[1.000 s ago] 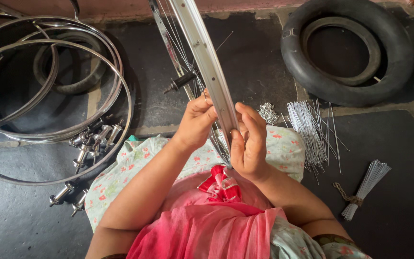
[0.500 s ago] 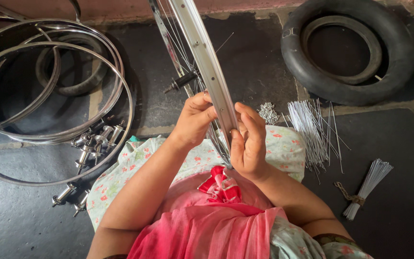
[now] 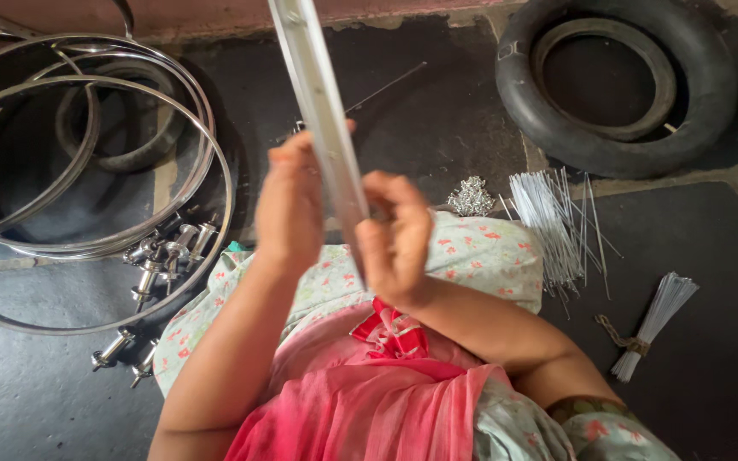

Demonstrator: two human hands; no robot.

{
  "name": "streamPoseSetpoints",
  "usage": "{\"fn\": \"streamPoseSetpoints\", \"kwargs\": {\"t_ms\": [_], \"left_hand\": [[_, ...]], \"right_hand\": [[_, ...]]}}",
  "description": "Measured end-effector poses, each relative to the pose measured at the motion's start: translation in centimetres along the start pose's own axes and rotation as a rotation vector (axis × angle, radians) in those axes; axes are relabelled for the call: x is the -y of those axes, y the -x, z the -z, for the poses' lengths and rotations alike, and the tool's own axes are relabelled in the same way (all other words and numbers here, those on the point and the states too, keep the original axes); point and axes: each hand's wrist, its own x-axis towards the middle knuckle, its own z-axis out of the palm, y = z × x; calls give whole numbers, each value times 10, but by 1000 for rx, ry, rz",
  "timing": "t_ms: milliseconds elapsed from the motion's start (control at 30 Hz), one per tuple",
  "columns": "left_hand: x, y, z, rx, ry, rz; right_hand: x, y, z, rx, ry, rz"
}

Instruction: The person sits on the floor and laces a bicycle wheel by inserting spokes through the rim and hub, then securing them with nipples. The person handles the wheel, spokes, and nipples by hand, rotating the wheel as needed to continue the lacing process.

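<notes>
Rotating since the earlier frame, the wheel rim (image 3: 322,111) is now standing edge-on between both hands. Left hand (image 3: 290,209) and right hand (image 3: 396,239) are gripping it, fingers curled, above the lap.

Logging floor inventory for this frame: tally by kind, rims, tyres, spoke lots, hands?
Metal rims: 4, one in the left hand and right hand (held rim), three stacked on the floor
Black tyres: 1
Spoke lots: 2, loose pile, tied bundle
Hands: 2
Total: 9
</notes>
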Motion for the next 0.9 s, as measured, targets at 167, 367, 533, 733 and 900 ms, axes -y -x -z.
{"fn": "streamPoseSetpoints", "kwargs": {"t_ms": [167, 367, 533, 733, 900], "left_hand": [[-49, 21, 29, -122, -648, -127], [-89, 23, 95, -92, -633, -191], [-101, 30, 126, -63, -490, -149], [-98, 32, 112, -40, -476, -155], [-87, 37, 92, -11, -495, -148]], "right_hand": [[-15, 28, -5, 468, 98, 20], [-116, 32, 25, 447, 472, -91], [-172, -14, 46, 191, 507, -142], [-163, -93, -5, 262, 505, 35], [-172, -110, -32, 305, 506, 179]]}}
